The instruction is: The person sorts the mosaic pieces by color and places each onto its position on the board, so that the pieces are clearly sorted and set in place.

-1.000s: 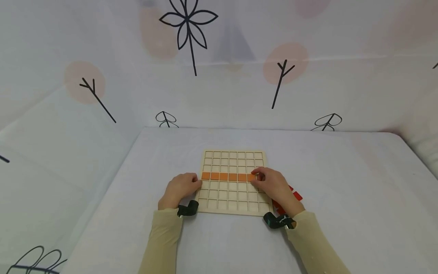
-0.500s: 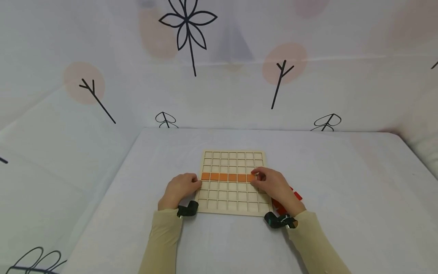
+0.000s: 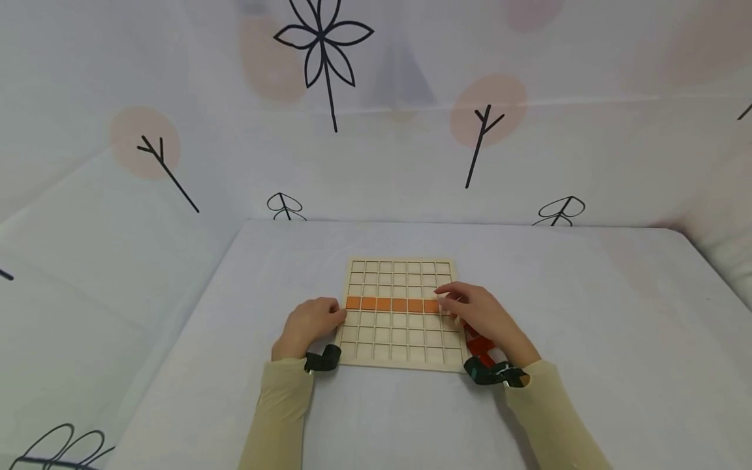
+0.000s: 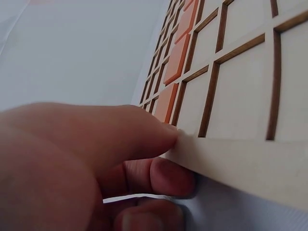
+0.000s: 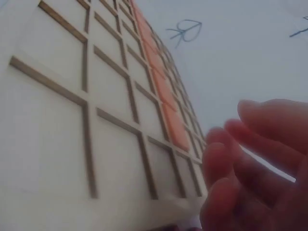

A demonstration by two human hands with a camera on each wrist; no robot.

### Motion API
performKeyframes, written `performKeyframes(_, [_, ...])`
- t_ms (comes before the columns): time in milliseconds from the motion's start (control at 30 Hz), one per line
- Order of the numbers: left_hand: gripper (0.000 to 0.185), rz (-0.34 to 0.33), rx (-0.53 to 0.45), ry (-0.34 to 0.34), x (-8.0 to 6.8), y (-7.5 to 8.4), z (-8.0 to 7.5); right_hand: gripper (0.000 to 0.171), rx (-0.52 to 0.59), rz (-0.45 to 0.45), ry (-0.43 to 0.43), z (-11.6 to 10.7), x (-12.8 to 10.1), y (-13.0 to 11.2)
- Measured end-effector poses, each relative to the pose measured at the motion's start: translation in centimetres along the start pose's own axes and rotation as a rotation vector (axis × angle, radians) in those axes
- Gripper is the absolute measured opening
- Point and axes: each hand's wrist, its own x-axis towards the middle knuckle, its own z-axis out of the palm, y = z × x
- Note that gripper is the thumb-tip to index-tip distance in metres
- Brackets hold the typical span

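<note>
Filling a wooden grid board (image 3: 399, 339) one cell at a time, a person is working along a single row of orange tiles (image 3: 390, 304) that is running across the board's middle. The left hand (image 3: 307, 324) is bracing the board's left edge, thumb on top and fingers curled beneath the rim, as the left wrist view shows (image 4: 144, 139). The right hand (image 3: 478, 313) is hovering at the row's right end, its fingers (image 5: 250, 159) loosely bent and holding nothing that the right wrist view can confirm; its grip is reading as relaxed and empty. Six orange tiles appear to be sitting in their cells, with the last cell of that row lying directly under the right fingertips, so whether it is filled cannot be told. A small heap of red tiles (image 3: 478, 344) is lying on the desk (image 3: 587, 339) just behind the right palm, beside the board's right edge. Judging from this, the seating step is ending, and the next move is calling for a reach back to that heap and a pinch on one loose tile.
</note>
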Motion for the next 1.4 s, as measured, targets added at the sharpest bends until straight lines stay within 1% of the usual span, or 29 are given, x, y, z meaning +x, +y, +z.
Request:
performKeyframes(167, [0.027, -0.005, -0.010, -0.003, -0.1, -0.1, 0.1, 0.034, 0.039, 0.001, -0.034, -0.7, -0.3, -0.2])
performKeyframes(367, [0.026, 0.004, -0.003, -0.014, 0.0, -0.2, 0.3, 0.037, 0.055, 0.021, -0.034, -1.4, -0.8, -0.5])
performKeyframes(467, [0.026, 0.002, -0.009, -0.016, 0.0, -0.1, 0.3, 0.039, 0.033, 0.004, -0.024, -2.1, -1.3, -0.5])
performKeyframes(567, [0.026, -0.005, -0.008, -0.017, 0.0, -0.1, 0.3, 0.037, 0.011, -0.018, -0.020, -2.9, -1.7, -0.5])
performKeyframes(733, [0.025, -0.011, -0.002, -0.016, 0.0, -0.2, 0.4, 0.037, -0.006, 0.028, -0.032, -3.8, -2.5, -0.3])
performKeyframes(800, [0.026, -0.013, -0.005, -0.018, -0.1, -0.3, 0.4, 0.038, -0.031, 0.038, -0.032, -4.1, -2.8, -0.2])
performKeyframes(1033, [0.026, -0.013, 0.013, -0.012, 0.1, -0.3, 0.2, 0.040, -0.108, 0.026, -0.015, -4.3, -3.5, 0.2])
performKeyframes(1200, [0.025, -0.009, 0.016, -0.009, 0.1, -0.3, 0.2, 0.040, -0.120, 0.042, -0.010, -4.1, -4.0, 0.7])
performKeyframes(1400, [0.025, -0.005, 0.021, -0.010, 0.2, -0.2, 0.3, 0.043, -0.143, 0.032, 0.009, -4.2, -4.7, 1.4])
